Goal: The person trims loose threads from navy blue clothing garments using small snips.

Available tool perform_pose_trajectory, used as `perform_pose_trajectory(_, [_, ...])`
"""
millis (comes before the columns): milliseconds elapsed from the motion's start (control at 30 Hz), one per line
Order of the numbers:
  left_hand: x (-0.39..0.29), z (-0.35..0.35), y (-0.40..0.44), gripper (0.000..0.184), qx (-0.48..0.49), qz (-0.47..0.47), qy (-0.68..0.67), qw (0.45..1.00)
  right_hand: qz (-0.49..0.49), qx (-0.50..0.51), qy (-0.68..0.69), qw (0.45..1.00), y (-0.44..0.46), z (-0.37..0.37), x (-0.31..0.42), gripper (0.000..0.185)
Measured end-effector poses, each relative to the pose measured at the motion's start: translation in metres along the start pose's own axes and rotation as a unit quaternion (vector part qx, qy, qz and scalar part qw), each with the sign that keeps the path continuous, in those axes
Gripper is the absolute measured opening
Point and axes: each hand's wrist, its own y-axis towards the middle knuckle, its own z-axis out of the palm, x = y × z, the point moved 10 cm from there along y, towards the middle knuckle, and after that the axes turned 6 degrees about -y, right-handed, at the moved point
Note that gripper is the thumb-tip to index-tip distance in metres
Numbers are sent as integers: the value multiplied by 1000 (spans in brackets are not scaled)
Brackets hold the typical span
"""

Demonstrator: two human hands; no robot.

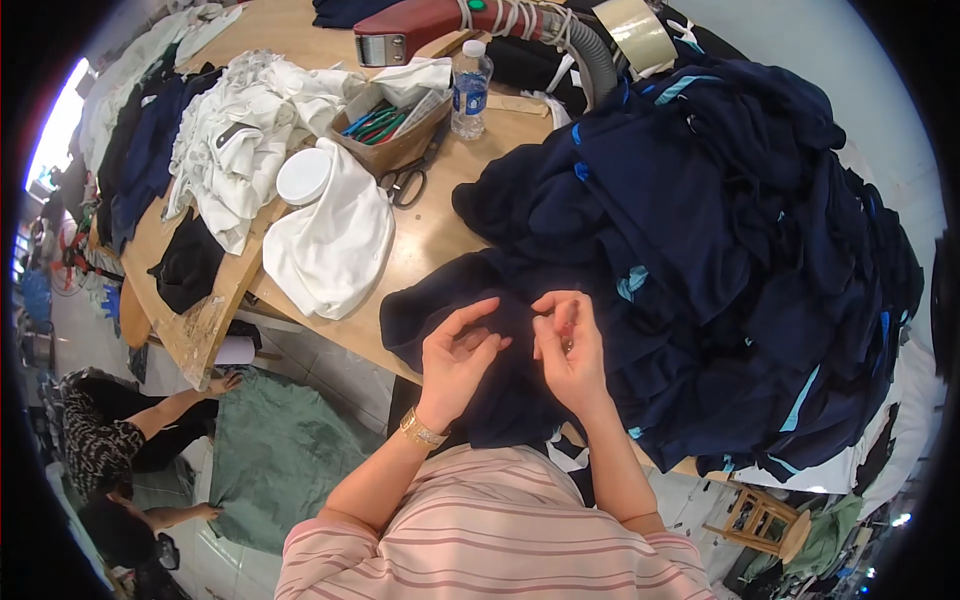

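My left hand, a gold-coloured watch on its wrist, hovers over dark navy fabric. Its index finger and thumb are spread apart, with nothing visible between them. Just to the right, my right hand has its fingers curled in and pressed together. Whatever they may pinch is too small or hidden to make out. Both hands are in front of a large heap of navy garments with light-blue strips, which covers the right side of the table.
Left of my hands lie a white cloth, a round white lid and black scissors. Behind them stand a box of pens and a water bottle. A person at lower left holds green fabric.
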Motion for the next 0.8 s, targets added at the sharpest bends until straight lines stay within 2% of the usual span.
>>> perform_pose_trajectory(67, [3,1,-2,38,4,1,-5,1000,-12,10,-88,996,-2,3,0,19])
perform_pose_trajectory(100, [5,1,-2,38,9,3,-7,1000,-23,19,-111,993,-4,6,-2,30])
perform_pose_trajectory(133, [6,3,-3,38,14,6,-10,1000,-27,4,-80,996,-6,9,-10,26])
perform_pose_trajectory(200, [7,3,-3,38,-5,1,6,1000,-68,4,-149,986,-6,9,-6,25])
perform_pose_trajectory(300, [7,2,-3,36,-8,18,51,998,-31,18,-59,998,-9,11,-10,18])
perform_pose_trajectory(400, [4,7,-5,32,-5,48,88,995,19,66,-52,996,-17,16,-1,16])
perform_pose_trajectory(567, [-7,5,-8,23,-15,133,225,965,-36,12,-89,995,-27,13,18,16])
perform_pose_trajectory(667, [-7,0,-8,19,-15,109,168,980,-35,39,-41,998,-33,15,26,17])
perform_pose_trajectory(700, [9,-7,-7,13,-34,12,43,998,-35,29,-13,999,-33,11,26,16])
perform_pose_trajectory(767, [14,-7,-5,12,-20,-38,-101,994,-37,-18,37,998,-31,2,18,16])
perform_pose_trajectory(800, [16,-6,-5,12,-13,-62,-172,983,20,-34,69,997,-30,-2,1,21])
